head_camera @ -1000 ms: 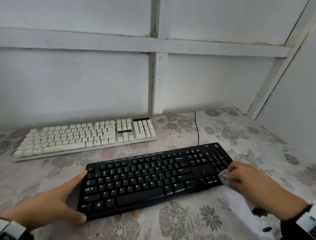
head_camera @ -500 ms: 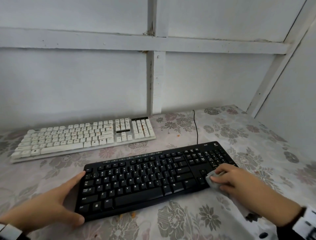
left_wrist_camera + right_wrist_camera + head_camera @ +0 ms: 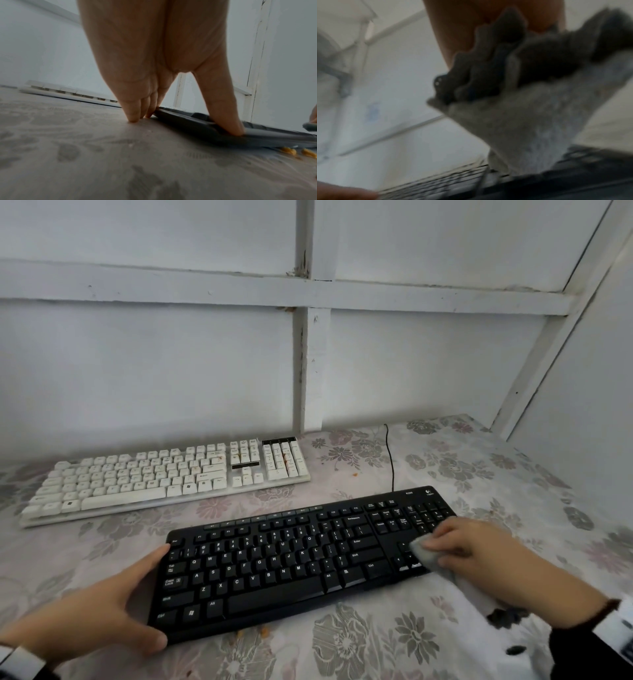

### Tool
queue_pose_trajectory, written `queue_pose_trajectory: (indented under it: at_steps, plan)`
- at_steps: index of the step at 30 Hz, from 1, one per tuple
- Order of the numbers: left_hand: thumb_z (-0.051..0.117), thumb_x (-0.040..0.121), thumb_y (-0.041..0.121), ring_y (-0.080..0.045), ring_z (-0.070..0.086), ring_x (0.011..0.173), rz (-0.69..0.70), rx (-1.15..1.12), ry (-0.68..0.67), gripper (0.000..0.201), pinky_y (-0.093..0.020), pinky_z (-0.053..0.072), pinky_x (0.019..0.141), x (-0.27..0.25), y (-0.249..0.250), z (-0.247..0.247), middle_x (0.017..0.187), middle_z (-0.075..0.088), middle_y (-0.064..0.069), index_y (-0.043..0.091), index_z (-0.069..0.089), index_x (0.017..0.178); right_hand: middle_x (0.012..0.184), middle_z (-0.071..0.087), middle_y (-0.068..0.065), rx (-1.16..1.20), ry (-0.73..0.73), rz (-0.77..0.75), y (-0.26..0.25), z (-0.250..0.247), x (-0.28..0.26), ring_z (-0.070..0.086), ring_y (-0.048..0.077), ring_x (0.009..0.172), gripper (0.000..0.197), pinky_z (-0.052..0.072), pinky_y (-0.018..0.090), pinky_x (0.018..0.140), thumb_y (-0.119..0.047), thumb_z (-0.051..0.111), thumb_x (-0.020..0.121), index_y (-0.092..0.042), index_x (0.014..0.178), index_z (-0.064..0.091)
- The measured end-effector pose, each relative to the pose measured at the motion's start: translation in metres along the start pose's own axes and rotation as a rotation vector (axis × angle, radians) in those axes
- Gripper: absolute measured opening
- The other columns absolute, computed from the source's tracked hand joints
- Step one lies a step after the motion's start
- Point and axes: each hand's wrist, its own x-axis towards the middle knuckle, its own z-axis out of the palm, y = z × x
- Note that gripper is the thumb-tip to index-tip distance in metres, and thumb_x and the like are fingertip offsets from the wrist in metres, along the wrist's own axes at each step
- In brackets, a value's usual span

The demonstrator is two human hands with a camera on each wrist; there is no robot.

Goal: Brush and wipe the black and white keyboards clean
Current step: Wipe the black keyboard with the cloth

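Note:
The black keyboard (image 3: 274, 563) lies in front of me on the flowered tablecloth. My left hand (image 3: 156, 594) braces its left end, straight fingers along the side and the thumb (image 3: 229, 121) pressing on the front corner. My right hand (image 3: 438, 549) grips a bunched grey cloth (image 3: 423, 553) and presses it on the arrow keys at the right end. In the right wrist view the cloth (image 3: 530, 121) hangs from the palm down onto the keys (image 3: 573, 175), blurred. The white keyboard (image 3: 154, 477) lies behind and to the left, with orange stains near its number pad.
Orange crumbs (image 3: 263, 631) lie on the cloth by the black keyboard's front edge, also crumbs (image 3: 289, 150) in the left wrist view. A black cable (image 3: 390, 457) runs from the keyboard to the back wall. White walls close the table at back and right.
My right hand has slid the cloth leftward from the keyboard's right edge over the number pad to the arrow keys. The left hand has stayed at the left end.

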Motion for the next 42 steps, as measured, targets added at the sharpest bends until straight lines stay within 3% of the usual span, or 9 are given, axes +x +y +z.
queue_pose_trajectory:
  at_steps: [5, 8, 16, 20, 25, 27, 33, 38, 42]
  plan:
    - [0.096, 0.02, 0.042, -0.004, 0.04, 0.129, -0.003, 0.002, -0.015, 0.124, -0.032, 0.028, 0.114, 0.002, -0.003, -0.002, 0.137, 0.041, 0.021, 0.058, 0.023, 0.119, 0.12, 0.05, -0.018, -0.023, -0.113, -0.124, -0.026, 0.02, 0.005, 0.048, -0.004, 0.099, 0.027, 0.03, 0.003, 0.078, -0.026, 0.055, 0.093, -0.028, 0.117, 0.067]
    - [0.096, 0.02, 0.042, -0.005, 0.04, 0.129, -0.006, 0.006, -0.015, 0.124, -0.033, 0.027, 0.114, 0.003, -0.005, -0.002, 0.139, 0.04, 0.02, 0.058, 0.022, 0.119, 0.116, 0.05, -0.019, -0.059, -0.074, -0.06, -0.004, 0.022, 0.001, 0.051, -0.003, 0.095, 0.022, 0.04, 0.016, 0.083, -0.026, 0.059, 0.09, -0.027, 0.109, 0.07]
    - [0.096, 0.019, 0.043, -0.006, 0.038, 0.129, -0.007, 0.005, -0.012, 0.123, -0.032, 0.027, 0.114, 0.002, -0.001, 0.0, 0.136, 0.039, 0.022, 0.059, 0.023, 0.117, 0.104, 0.056, -0.011, -0.118, -0.05, 0.196, 0.045, 0.002, -0.002, 0.053, 0.005, 0.089, 0.018, 0.039, 0.016, 0.078, -0.022, 0.063, 0.088, -0.028, 0.101, 0.075]
    - [0.095, 0.015, 0.044, -0.004, 0.04, 0.126, -0.015, -0.029, -0.027, 0.123, -0.024, 0.031, 0.106, 0.0, 0.004, 0.001, 0.131, 0.038, 0.027, 0.057, 0.023, 0.114, 0.086, 0.06, -0.004, 0.053, 0.159, 0.357, 0.057, -0.022, 0.021, 0.058, 0.017, 0.086, 0.015, 0.036, 0.025, 0.069, -0.019, 0.067, 0.085, -0.023, 0.096, 0.076]
    - [0.092, 0.011, 0.049, 0.008, 0.043, 0.116, -0.005, -0.021, -0.021, 0.128, -0.011, 0.036, 0.092, -0.002, 0.009, 0.001, 0.128, 0.04, 0.029, 0.055, 0.021, 0.118, 0.112, 0.065, 0.004, 0.308, 0.149, 0.316, 0.048, -0.027, 0.071, 0.055, 0.016, 0.102, 0.03, 0.035, 0.024, 0.09, -0.006, 0.061, 0.088, -0.017, 0.116, 0.068]
    - [0.093, 0.008, 0.044, 0.011, 0.045, 0.111, -0.005, -0.071, -0.025, 0.131, -0.009, 0.039, 0.085, -0.003, 0.009, 0.003, 0.126, 0.042, 0.028, 0.05, 0.024, 0.12, 0.117, 0.066, 0.007, 0.309, 0.117, 0.323, 0.046, -0.022, 0.08, 0.055, 0.015, 0.099, 0.03, 0.035, 0.023, 0.089, -0.005, 0.059, 0.089, -0.015, 0.116, 0.068]
    - [0.094, 0.002, 0.04, -0.004, 0.046, 0.118, -0.026, -0.096, 0.005, 0.137, -0.021, 0.035, 0.096, -0.003, 0.009, 0.006, 0.125, 0.044, 0.024, 0.045, 0.028, 0.122, 0.099, 0.065, 0.005, 0.223, 0.091, 0.392, 0.055, -0.018, 0.056, 0.052, 0.015, 0.089, 0.026, 0.034, 0.023, 0.08, -0.014, 0.057, 0.092, -0.015, 0.116, 0.067]
    - [0.093, 0.006, 0.043, -0.007, 0.042, 0.125, -0.025, -0.047, 0.011, 0.131, -0.026, 0.032, 0.104, -0.004, 0.012, 0.006, 0.129, 0.043, 0.024, 0.053, 0.027, 0.119, 0.104, 0.068, 0.0, 0.182, 0.087, 0.351, 0.061, -0.012, 0.011, 0.053, 0.012, 0.091, 0.022, 0.035, 0.023, 0.08, -0.016, 0.062, 0.089, -0.034, 0.097, 0.069]
    - [0.093, 0.007, 0.045, -0.002, 0.045, 0.122, 0.002, -0.042, 0.028, 0.126, -0.024, 0.034, 0.101, -0.005, 0.014, 0.006, 0.127, 0.046, 0.027, 0.056, 0.03, 0.115, 0.092, 0.058, -0.009, 0.059, -0.002, 0.31, 0.06, -0.012, -0.013, 0.053, 0.011, 0.088, 0.044, 0.033, 0.017, 0.071, -0.015, 0.061, 0.09, -0.052, 0.077, 0.041]
